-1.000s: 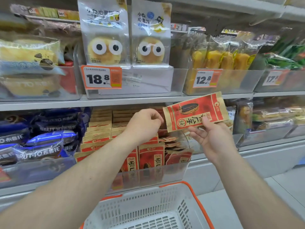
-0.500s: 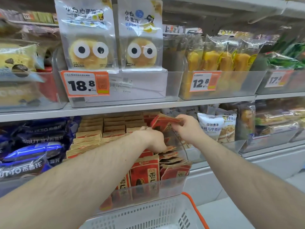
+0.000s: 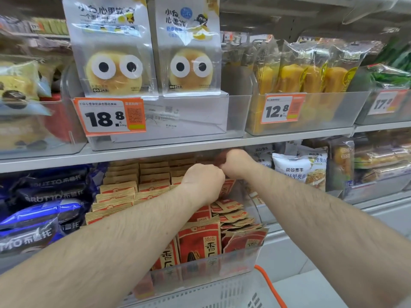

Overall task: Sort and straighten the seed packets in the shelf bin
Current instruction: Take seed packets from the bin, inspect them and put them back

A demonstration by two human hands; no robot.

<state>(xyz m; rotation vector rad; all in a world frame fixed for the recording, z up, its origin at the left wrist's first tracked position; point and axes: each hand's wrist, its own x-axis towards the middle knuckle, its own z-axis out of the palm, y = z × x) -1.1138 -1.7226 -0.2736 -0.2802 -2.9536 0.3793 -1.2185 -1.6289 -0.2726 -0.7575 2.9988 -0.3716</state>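
Red and tan seed packets [image 3: 199,243] stand in rows in a clear shelf bin [image 3: 235,261] on the lower shelf. The left rows [image 3: 124,190] stand upright and even; the packets at the right [image 3: 235,216] lie tilted and overlapping. My right hand [image 3: 235,162] is deep at the back of the bin under the upper shelf, closed on a red seed packet [image 3: 221,158] that is blurred and mostly hidden. My left hand [image 3: 201,181] is curled just beside it, pressing on the packets there; what it holds is hidden.
A white basket with an orange rim [image 3: 270,283] sits below the bin. Blue snack bags [image 3: 44,210] fill the bin at left, white bags [image 3: 298,170] the one at right. The upper shelf edge [image 3: 155,150] hangs low over both hands, with bread bins and price tags above.
My right hand carried the red packet from in front of the shelf down into the back of the bin. My left hand stayed in the bin. The view moved closer.
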